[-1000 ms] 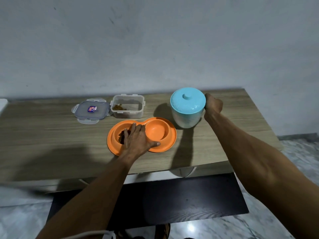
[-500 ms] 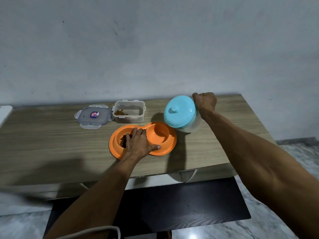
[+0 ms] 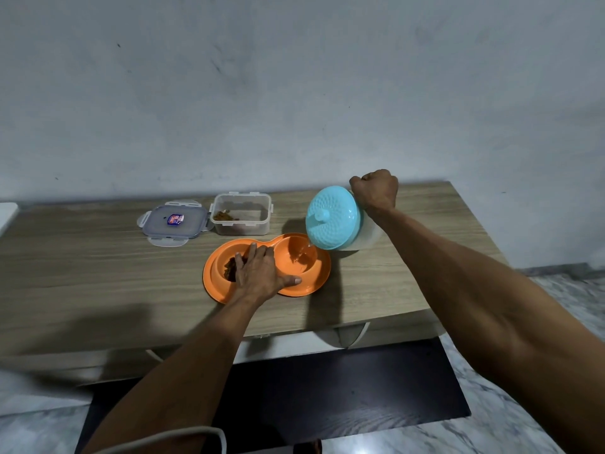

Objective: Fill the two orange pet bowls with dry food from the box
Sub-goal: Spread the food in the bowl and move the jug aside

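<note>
- The orange double bowl (image 3: pixel 314 285) sits near the middle of the wooden table (image 3: pixel 98 273), just nearer than the box (image 3: pixel 242 221).
- The left hand (image 3: pixel 258 273) lies flat on the dish with its fingers straight, covering part of the left bowl and the bridge between the bowls; it grasps nothing.
- A dark heap of dry food (image 3: pixel 230 268) shows in the left bowl beside the fingers.
- The right hand (image 3: pixel 376 191) is closed in a fist on the far right side of a white jug (image 3: pixel 368 237), holding it tipped left over the right bowl.
- The jug's blue lid (image 3: pixel 332 217) is on, and a thin clear stream (image 3: pixel 307 246) runs into the right bowl.
- The box is open, with a little food in its left corner.
- The box lid (image 3: pixel 175 222) lies flat, touching the box's left side.
</note>
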Tool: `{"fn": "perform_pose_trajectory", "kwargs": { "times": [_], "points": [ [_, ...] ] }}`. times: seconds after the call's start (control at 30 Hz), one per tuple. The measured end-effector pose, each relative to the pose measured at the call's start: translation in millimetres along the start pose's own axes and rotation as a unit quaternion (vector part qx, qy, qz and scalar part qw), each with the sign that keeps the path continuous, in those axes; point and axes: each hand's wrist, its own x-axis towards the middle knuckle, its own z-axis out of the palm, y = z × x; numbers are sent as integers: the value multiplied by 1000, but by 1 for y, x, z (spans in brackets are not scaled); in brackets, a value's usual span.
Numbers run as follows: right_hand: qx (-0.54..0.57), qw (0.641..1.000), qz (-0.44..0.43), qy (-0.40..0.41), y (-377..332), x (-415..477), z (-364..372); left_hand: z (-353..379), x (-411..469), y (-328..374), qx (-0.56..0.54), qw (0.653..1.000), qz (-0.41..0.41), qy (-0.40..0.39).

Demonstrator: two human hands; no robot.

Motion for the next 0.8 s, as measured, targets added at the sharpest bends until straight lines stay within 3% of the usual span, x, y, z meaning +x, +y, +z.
{"fn": "perform_pose_trajectory", "kwargs": {
  "times": [0.8],
  "points": [
    [-11, 1000, -20, -15, -10, -2, -6, 0, 1, 0, 1, 1000, 6, 0]
  ]
}}
